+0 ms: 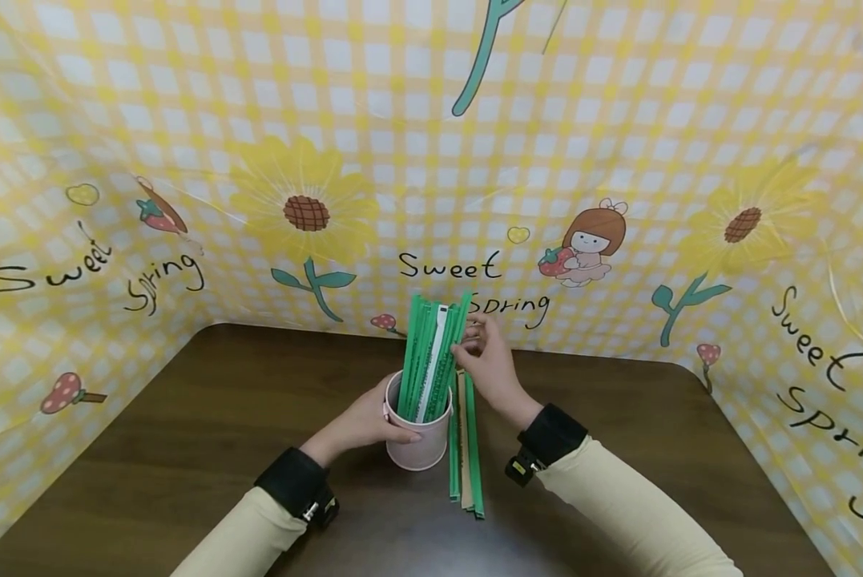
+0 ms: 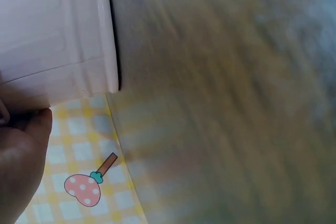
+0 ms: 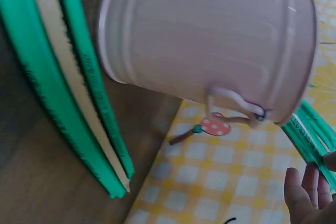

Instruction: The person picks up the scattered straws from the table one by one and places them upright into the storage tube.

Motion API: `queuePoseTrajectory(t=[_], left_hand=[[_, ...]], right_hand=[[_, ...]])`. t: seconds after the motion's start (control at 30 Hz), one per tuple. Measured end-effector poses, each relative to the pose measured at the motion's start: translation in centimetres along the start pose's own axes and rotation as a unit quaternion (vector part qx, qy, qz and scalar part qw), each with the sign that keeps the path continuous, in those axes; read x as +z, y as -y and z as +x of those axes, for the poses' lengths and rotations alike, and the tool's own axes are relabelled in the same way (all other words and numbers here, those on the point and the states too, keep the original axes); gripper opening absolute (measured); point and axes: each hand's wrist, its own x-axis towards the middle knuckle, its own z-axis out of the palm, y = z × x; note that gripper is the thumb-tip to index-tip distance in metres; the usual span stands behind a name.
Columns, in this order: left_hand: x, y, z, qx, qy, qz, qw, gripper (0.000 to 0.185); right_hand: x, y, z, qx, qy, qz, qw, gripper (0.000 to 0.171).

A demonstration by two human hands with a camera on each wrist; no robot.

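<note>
A pale pink metal cup (image 1: 420,445) stands on the dark wooden table (image 1: 186,449), and my left hand (image 1: 369,421) grips it round its left side. Several green and white wrapped sticks (image 1: 431,361) stand upright in the cup. My right hand (image 1: 485,357) pinches the upper part of those sticks from the right. A few more green and beige sticks (image 1: 465,449) lie flat on the table just right of the cup. The right wrist view shows the cup (image 3: 210,45) and the lying sticks (image 3: 73,87) close up. The left wrist view shows the cup's base (image 2: 58,35).
A yellow checked backdrop (image 1: 431,160) printed with sunflowers and "Sweet Spring" closes in the table at the back and on both sides. Bare tabletop lies to the left of the cup and to the far right (image 1: 655,449).
</note>
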Motion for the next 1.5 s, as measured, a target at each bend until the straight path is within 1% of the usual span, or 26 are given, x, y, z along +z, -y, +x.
queuePoseTrajectory(t=[0.13, 0.27, 0.47, 0.63, 0.73, 0.83, 0.9, 0.97, 1.0, 1.1, 1.17, 1.23, 1.33, 1.5], left_hand=[[0.0, 0.0, 0.1, -0.002, 0.001, 0.003, 1.0000, 0.108], [0.2, 0.0, 0.1, 0.003, 0.001, -0.001, 1.0000, 0.107], [0.3, 0.3, 0.1, 0.012, 0.002, -0.007, 0.9999, 0.105], [0.2, 0.3, 0.1, 0.015, 0.009, -0.017, 0.9997, 0.105], [0.2, 0.1, 0.1, 0.019, 0.015, -0.023, 0.9994, 0.105], [0.1, 0.1, 0.1, 0.020, 0.019, -0.028, 0.9992, 0.105], [0.0, 0.1, 0.0, 0.020, 0.021, -0.034, 0.9990, 0.104], [-0.1, 0.2, -0.1, 0.017, 0.019, -0.038, 0.9990, 0.103], [-0.2, 0.2, -0.1, 0.015, 0.018, -0.037, 0.9990, 0.103], [-0.3, 0.3, -0.1, 0.009, 0.016, -0.036, 0.9992, 0.104], [-0.4, 0.3, -0.2, 0.006, 0.017, -0.038, 0.9991, 0.105], [-0.4, 0.3, -0.2, 0.003, 0.022, -0.037, 0.9991, 0.105], [-0.3, 0.4, -0.1, 0.000, 0.029, -0.039, 0.9988, 0.105], [-0.3, 0.3, 0.2, 0.005, 0.030, -0.043, 0.9986, 0.105]], right_hand=[[0.3, -0.4, -0.3, 0.001, 0.001, -0.004, 1.000, 0.052], [0.5, -0.9, -0.6, 0.009, -0.004, -0.011, 1.000, 0.050], [0.8, -1.1, -1.2, 0.025, 0.003, -0.017, 1.000, 0.051], [0.9, -1.1, -1.3, 0.019, -0.001, -0.021, 1.000, 0.049], [0.6, -1.4, -1.3, 0.023, 0.001, -0.026, 0.999, 0.052], [0.2, -2.0, -1.3, 0.037, 0.003, -0.026, 0.999, 0.050], [-0.2, -2.6, -1.3, 0.059, 0.009, -0.033, 0.998, 0.046], [-0.7, -3.5, -1.3, 0.090, 0.023, -0.055, 0.994, 0.041], [-0.9, -4.0, -1.3, 0.110, 0.034, -0.072, 0.991, 0.039], [-1.5, -5.6, -1.4, 0.176, 0.077, -0.121, 0.974, 0.038], [-1.8, -6.7, -1.5, 0.214, 0.098, -0.137, 0.962, 0.040], [-1.9, -7.5, -1.6, 0.239, 0.108, -0.142, 0.955, 0.042], [-1.9, -8.3, -1.7, 0.251, 0.107, -0.143, 0.951, 0.042], [-1.9, -8.8, -1.4, 0.246, 0.097, -0.162, 0.951, 0.039]])
